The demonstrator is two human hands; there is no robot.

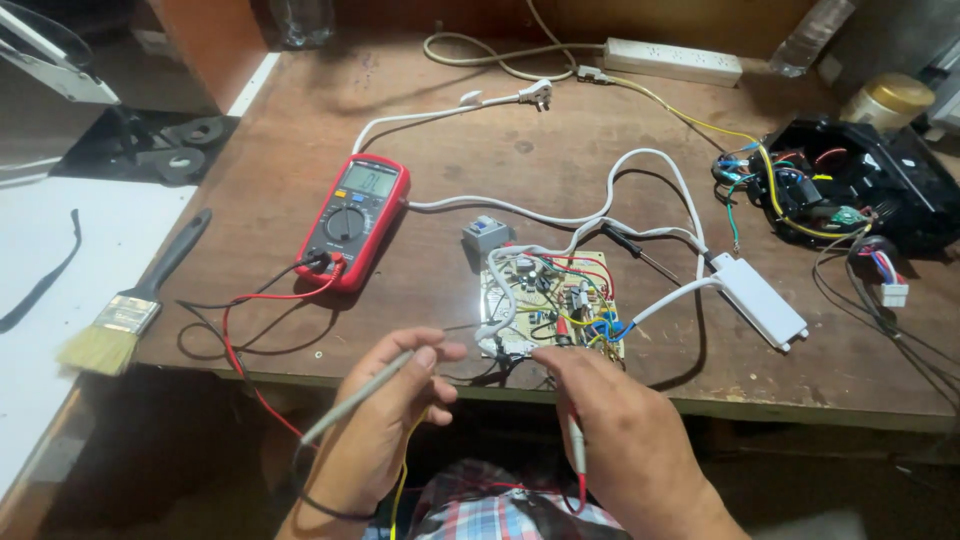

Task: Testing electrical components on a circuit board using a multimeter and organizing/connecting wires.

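Circuit board point(550, 305) at desk's point(450, 120) near edge: light, stiff, fragile; best held by edges. Left hand point(385, 425) pinching grey probe point(355, 398), right hand point(625, 435) closed on red probe point(575, 440).

Bare forearms; thin dark band, perhaps elastic, on left wrist point(330, 508).
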